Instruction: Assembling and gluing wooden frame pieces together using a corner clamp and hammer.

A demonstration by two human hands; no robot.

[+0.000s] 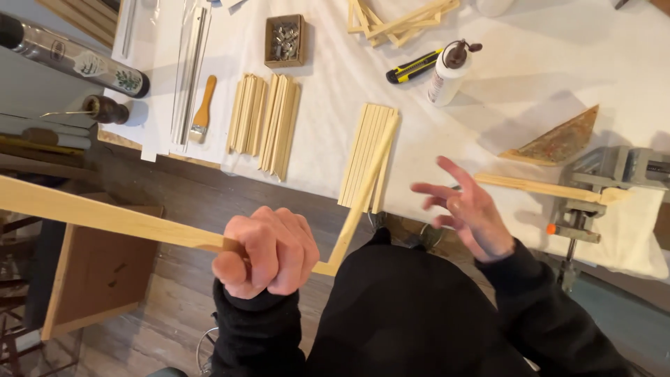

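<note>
Left hand point(269, 255) grip fisted around wooden frame corner point(112, 220), strips jutting either side; right hand point(464, 213) splayed, empty.

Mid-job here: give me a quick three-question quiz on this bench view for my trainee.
1. True or false: the left hand is closed around a joined frame of wooden strips.
2. What stands beside the yellow and black utility knife on the white table? A) a white glue bottle B) a hammer C) a tape roll
3. Fill in: the right hand is ____, holding nothing, near the metal vise.

Key:
1. True; the frame turns a corner just past the fist.
2. A, the white glue bottle.
3. Open, fingers spread.
</note>
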